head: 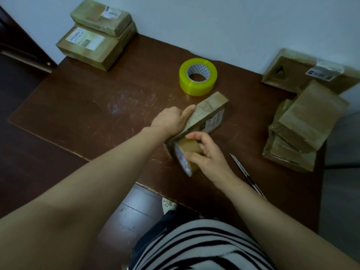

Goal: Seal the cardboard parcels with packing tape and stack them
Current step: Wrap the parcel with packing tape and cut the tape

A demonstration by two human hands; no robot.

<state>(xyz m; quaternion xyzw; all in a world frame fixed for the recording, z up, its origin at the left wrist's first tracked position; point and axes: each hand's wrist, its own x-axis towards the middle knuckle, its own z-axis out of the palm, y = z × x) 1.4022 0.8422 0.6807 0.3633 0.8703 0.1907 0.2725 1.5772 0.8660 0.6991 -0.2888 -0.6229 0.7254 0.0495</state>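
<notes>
Our right hand (206,158) pinches a brown tape roll (188,151) between thumb and curled fingers, its edge against the near end of the parcel (206,112). Our left hand (171,119) grips that parcel's left side, thumb along the top edge. The parcel stands on edge at the middle of the table (97,106). A yellow roll (197,76) lies just beyond, a knife (245,172) near our right wrist (blade out). Sealed parcels (93,36) are stacked at the far left corner, and a pile (303,129) sits at the right.
</notes>
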